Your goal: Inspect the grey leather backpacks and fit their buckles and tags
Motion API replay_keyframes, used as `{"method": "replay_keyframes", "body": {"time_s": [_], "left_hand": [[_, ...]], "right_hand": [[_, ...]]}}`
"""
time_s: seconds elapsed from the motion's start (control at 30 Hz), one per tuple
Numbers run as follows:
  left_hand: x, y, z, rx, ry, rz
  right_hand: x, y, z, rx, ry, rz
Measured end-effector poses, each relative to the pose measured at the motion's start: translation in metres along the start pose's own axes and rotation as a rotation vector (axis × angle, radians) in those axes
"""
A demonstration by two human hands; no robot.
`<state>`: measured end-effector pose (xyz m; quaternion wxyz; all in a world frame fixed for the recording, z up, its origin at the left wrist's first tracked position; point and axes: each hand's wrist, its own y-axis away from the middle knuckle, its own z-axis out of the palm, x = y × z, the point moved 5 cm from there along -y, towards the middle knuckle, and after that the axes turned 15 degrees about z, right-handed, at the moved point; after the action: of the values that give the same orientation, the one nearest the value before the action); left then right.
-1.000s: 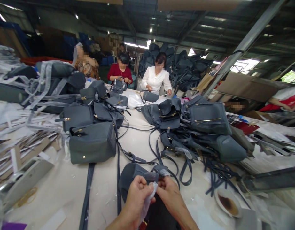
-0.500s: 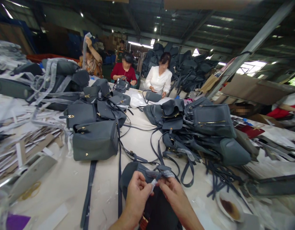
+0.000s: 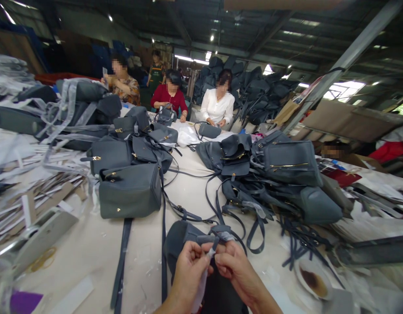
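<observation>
My left hand (image 3: 188,270) and my right hand (image 3: 235,270) meet at the bottom middle, fingers pinched together on a thin white strip of wrapping (image 3: 201,279) that hangs down between them. The strip runs up to a wrapped grey strap end (image 3: 221,235) of the dark grey bag (image 3: 180,240) lying right in front of me. Both hands are closed on the strip, just above the bag's dark body.
Grey handbags stand at the left (image 3: 129,196) and lie heaped at the right (image 3: 286,165), loose straps trailing across the pale table (image 3: 90,257). Cardboard strips litter the left side. A stained dish (image 3: 312,281) sits at the lower right. Several people work at the far end.
My hands have shifted slightly along the white strip, which now hangs lower between them. A person at the far left has lowered a raised arm.
</observation>
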<state>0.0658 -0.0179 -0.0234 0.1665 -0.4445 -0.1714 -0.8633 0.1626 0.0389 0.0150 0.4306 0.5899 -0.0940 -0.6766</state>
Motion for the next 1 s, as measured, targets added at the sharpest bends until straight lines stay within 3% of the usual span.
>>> {"method": "replay_keyframes", "body": {"time_s": [0.27,0.47,0.6,1.0], "left_hand": [[-0.001,-0.008,-0.017,0.071,-0.248,0.188],[0.0,-0.006,-0.008,0.031,-0.249,0.138],[0.003,-0.004,-0.004,0.018,-0.185,0.137],[0.004,0.002,-0.001,-0.006,-0.108,0.098]], "right_hand": [[0.007,-0.003,-0.017,0.022,0.189,-0.123],[0.014,-0.01,-0.006,-0.034,0.159,-0.129],[0.012,-0.01,0.001,0.0,0.051,-0.128],[0.021,-0.009,-0.008,0.019,-0.103,-0.131]]}}
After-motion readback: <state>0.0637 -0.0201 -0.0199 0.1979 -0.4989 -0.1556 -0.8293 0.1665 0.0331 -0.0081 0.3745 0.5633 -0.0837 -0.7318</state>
